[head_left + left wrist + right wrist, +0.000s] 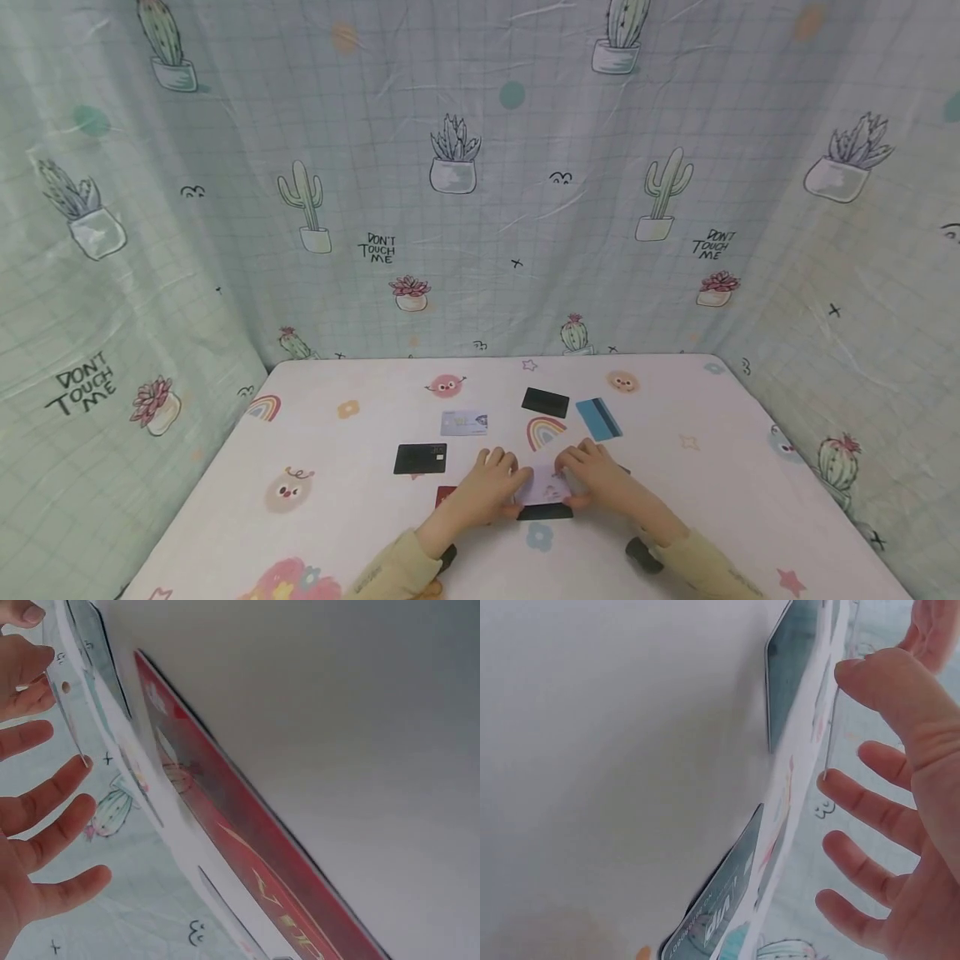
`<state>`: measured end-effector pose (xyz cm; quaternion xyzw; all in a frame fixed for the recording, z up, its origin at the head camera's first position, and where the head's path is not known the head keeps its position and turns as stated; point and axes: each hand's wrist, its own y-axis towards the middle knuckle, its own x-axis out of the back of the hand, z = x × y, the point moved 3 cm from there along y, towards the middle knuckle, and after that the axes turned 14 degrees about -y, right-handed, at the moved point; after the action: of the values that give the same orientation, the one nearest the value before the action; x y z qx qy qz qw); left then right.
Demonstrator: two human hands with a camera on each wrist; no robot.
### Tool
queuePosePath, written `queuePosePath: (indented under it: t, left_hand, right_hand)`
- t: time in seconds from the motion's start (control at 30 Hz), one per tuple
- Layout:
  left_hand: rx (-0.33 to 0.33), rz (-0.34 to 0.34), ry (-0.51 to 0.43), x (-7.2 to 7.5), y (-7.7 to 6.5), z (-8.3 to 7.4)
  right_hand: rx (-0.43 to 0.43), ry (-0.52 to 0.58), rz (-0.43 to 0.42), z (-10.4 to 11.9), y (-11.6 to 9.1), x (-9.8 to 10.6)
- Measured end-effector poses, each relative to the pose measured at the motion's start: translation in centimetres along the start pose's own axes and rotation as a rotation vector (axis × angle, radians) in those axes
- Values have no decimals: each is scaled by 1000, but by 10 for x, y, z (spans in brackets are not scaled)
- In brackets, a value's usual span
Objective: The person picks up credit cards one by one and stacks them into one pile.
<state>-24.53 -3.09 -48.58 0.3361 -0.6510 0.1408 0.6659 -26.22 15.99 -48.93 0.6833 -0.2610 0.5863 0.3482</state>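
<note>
At the front middle of the table, my left hand (486, 485) and right hand (602, 481) pinch opposite ends of one thin, pale see-through card (542, 487) between thumb and fingertips. Seen edge-on in the wrist views, the card is held off the table; some fingers of the left hand (52, 840) and right hand (889, 814) spread loosely beside it. A black card (545, 512) shows below its near edge in the head view. Beside the left forearm lies a red card (225, 810), partly hidden. A dark VIP card (720, 900) lies near my right hand, mostly covered by it in the head view.
Farther back lie a pale card (464, 423), a black card (546, 402) and a blue card with a dark stripe (598, 419). Another black card (420, 458) is left of my hands. Printed cloth (480, 217) hangs behind and beside the patterned white table (337, 500).
</note>
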Motion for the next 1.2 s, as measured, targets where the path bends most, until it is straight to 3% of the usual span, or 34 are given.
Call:
queuePosePath:
  t: [0.43,0.63,1.2]
  left_hand:
    - [112,71,-64,2,-2,-7]
    - [163,101,-92,1,-3,-7]
    - [145,83,-72,-2,-3,-11]
  right_hand:
    - [-33,81,2,4,-6,6]
    - [-14,51,-3,10,-5,9]
    - [4,-2,13,11,-7,6]
